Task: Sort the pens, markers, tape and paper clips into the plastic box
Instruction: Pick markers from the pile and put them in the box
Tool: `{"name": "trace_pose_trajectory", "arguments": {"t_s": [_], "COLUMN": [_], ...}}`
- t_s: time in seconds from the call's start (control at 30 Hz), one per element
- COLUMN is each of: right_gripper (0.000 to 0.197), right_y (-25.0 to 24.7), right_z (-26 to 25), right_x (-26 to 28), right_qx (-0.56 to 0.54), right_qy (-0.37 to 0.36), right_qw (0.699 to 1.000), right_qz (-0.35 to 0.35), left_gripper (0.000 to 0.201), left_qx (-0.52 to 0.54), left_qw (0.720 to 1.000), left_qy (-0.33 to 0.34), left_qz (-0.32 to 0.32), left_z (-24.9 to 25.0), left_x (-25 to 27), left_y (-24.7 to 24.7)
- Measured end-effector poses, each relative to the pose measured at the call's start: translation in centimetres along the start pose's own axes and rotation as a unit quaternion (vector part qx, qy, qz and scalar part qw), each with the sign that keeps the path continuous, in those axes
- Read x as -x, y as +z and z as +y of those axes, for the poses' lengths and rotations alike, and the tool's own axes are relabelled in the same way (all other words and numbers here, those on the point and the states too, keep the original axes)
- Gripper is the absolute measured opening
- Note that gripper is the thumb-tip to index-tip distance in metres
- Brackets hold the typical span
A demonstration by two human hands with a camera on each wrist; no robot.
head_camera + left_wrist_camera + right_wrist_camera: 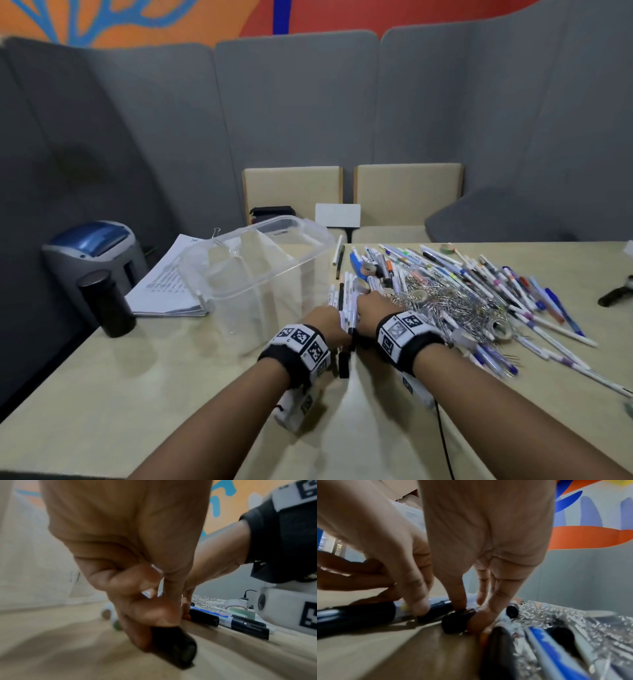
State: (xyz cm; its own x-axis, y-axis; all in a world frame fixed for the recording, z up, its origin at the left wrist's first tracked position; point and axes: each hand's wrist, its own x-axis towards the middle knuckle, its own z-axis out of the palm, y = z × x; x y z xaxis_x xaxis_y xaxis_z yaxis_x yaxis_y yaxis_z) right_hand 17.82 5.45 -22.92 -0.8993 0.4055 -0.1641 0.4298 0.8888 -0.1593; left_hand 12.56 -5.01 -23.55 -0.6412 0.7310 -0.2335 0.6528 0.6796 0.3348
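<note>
Two hands down on the table (144, 370), working the same small bunch of markers (344, 301) that lies just right of the plastic box (260, 270), at the near-left edge of the main heap. My left hand (327, 323) has its fingers curled round one black-capped marker (173, 647), cap end sticking out toward my wrist. My right hand (371, 308) is fingertips-down on the neighbouring markers, pinching a dark cap (458, 620) between thumb and fingers and touching the dark blue barrel (435, 607) beside it. The box looks empty so far, with dividers standing inside it, so this reads as the start of the marker sort. To do it well I think I should square the barrels parallel on the table first, then squeeze them together from both sides and lift as one bundle, not one by one. Round barrels will likely roll and fan out if the grip is loose. Keep my right fingers clear of the paper clips (445, 301), which sit touching the bunch on the right and will tangle in. Tape rolls (500, 329) and pens (496, 277) stay in the heap, further right. Drop the bundle in one compartment, caps all the same way.
</note>
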Motion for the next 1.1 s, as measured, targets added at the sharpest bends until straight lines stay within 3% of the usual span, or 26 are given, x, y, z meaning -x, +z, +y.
{"name": "trace_pose_trajectory", "arguments": {"t_s": [0.2, 0.3, 0.47, 0.53, 0.63, 0.7, 0.8, 0.93, 1.03, 1.1], "right_gripper": [0.037, 0.044, 0.017, 0.023, 0.05, 0.065, 0.066, 0.039, 0.03, 0.023], "right_y": [0.7, -0.3, -1.1, -0.7, 0.6, 1.4, 2.5, 3.8, 4.1, 4.3], "right_z": [-0.2, 0.2, 0.5, 0.1, -0.7, -1.4, -2.3, -2.5, -2.1, -2.0], "right_x": [0.4, 0.9, 1.0, 1.2, 1.3, 1.5, 1.6, 1.3, 1.4, 1.7], "right_qx": [-0.054, -0.109, -0.208, -0.228, -0.253, -0.233, -0.141, -0.09, -0.055, -0.024], "right_qy": [0.03, 0.061, 0.094, 0.083, 0.078, 0.071, 0.02, 0.022, 0.01, -0.005], "right_qw": [0.998, 0.992, 0.973, 0.97, 0.964, 0.969, 0.989, 0.996, 0.998, 1.0], "right_qz": [0.021, 0.033, 0.03, 0.032, 0.032, 0.044, 0.042, -0.005, 0.009, 0.016], "left_gripper": [0.029, 0.016, 0.018, 0.017, 0.016, 0.013, 0.021, 0.026, 0.026, 0.023], "left_qx": [0.085, 0.154, 0.196, 0.206, 0.201, 0.186, 0.107, 0.049, 0.145, 0.198], "left_qw": [0.996, 0.985, 0.977, 0.975, 0.976, 0.979, 0.992, 0.998, 0.989, 0.974], "left_qy": [-0.034, -0.073, -0.08, -0.077, -0.076, -0.075, -0.058, -0.041, -0.003, 0.012], "left_qz": [0.021, 0.016, 0.02, 0.016, 0.016, 0.025, 0.03, 0.014, 0.044, 0.106], "left_z": [-1.2, -1.9, -2.9, -2.9, -2.9, -2.6, -2.2, -2.6, -2.9, -3.1], "left_x": [0.0, 0.4, 0.3, 0.6, 1.2, 2.0, 3.6, 5.9, 7.0, 7.4], "left_y": [0.9, -0.2, -1.9, -2.0, -1.5, -1.5, -3.0, -7.5, -11.5, -13.8]}}
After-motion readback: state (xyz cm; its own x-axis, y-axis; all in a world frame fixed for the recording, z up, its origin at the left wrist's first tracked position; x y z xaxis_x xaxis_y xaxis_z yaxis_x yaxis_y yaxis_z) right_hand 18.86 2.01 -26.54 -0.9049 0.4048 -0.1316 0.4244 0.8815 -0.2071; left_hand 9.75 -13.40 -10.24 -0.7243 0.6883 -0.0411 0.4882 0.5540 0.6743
